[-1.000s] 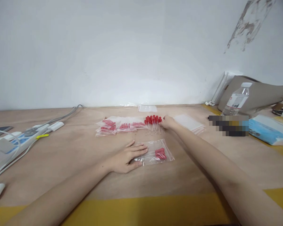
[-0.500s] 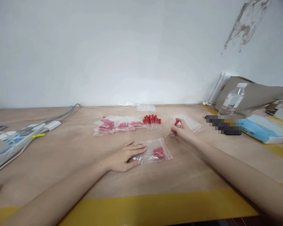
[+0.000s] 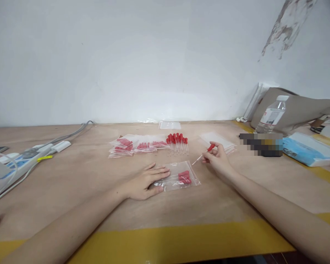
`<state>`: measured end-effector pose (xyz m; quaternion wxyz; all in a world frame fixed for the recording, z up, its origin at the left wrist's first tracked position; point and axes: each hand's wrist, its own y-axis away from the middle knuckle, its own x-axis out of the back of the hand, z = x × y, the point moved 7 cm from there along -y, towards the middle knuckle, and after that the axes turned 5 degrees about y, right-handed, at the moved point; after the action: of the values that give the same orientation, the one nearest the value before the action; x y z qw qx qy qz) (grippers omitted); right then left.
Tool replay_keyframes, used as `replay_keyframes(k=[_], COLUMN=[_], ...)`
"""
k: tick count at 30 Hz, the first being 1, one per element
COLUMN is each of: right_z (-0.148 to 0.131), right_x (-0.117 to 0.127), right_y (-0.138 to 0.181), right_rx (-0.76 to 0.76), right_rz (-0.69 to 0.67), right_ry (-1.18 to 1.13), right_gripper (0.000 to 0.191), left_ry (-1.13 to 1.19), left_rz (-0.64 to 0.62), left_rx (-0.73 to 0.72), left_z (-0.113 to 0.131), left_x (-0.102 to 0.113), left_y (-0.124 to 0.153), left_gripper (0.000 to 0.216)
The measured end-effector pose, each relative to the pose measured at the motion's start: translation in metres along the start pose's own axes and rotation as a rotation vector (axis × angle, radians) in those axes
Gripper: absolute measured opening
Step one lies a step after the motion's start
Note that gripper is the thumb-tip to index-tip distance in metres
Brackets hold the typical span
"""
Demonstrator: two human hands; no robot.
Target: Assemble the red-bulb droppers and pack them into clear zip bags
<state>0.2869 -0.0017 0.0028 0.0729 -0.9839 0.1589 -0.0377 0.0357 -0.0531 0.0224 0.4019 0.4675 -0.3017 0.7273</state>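
My left hand (image 3: 148, 181) lies flat, fingers spread, over the left end of a clear zip bag (image 3: 173, 169). Inside that bag are a few red-bulbed droppers (image 3: 184, 177), bulbs toward the right end. Between the fingers of my right hand (image 3: 216, 157) is a glass dropper (image 3: 211, 147) with a red bulb. Its thin tip points down and left, close to the bag's upper right corner. Beyond the bag, loose droppers (image 3: 177, 138) lie side by side, bulbs away from me. Filled bags (image 3: 144, 146) with red bulbs are grouped to their left.
Behind my right hand is a stack of flat clear bags (image 3: 220, 141). A water bottle (image 3: 272, 115), a blue tissue pack (image 3: 299, 150) and a grey bag (image 3: 299, 104) stand at the right. A power strip (image 3: 24, 161) with cables lies at the left.
My right hand has shifted slightly right and toward me, and the dropper in it is tilted lower, its tip nearer the bag. My left hand stays put.
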Motion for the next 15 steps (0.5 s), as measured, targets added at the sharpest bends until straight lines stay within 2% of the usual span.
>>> replay_keyframes(k=[3, 7, 11, 15], right_z=[0.003, 0.007, 0.01, 0.002], right_x=[0.0, -0.015, -0.03, -0.026], right_y=[0.002, 0.012, 0.019, 0.015], right_rx=[-0.027, -0.047, -0.054, 0.128], right_rz=[-0.024, -0.098, -0.249, -0.386], right_ry=[0.02, -0.032, -0.051, 0.178], right_gripper=[0.056, 0.052, 0.041, 0.035], left_ry=[-0.006, -0.008, -0.012, -0.023], left_rz=[0.002, 0.006, 0.012, 0.017], left_rx=[-0.001, -0.003, -0.007, -0.015], left_z=[0.0, 0.001, 0.002, 0.003], left_x=[0.0, 0.0, 0.0, 0.0], left_y=[0.0, 0.0, 0.0, 0.0], left_gripper=[0.052, 0.052, 0.055, 0.059])
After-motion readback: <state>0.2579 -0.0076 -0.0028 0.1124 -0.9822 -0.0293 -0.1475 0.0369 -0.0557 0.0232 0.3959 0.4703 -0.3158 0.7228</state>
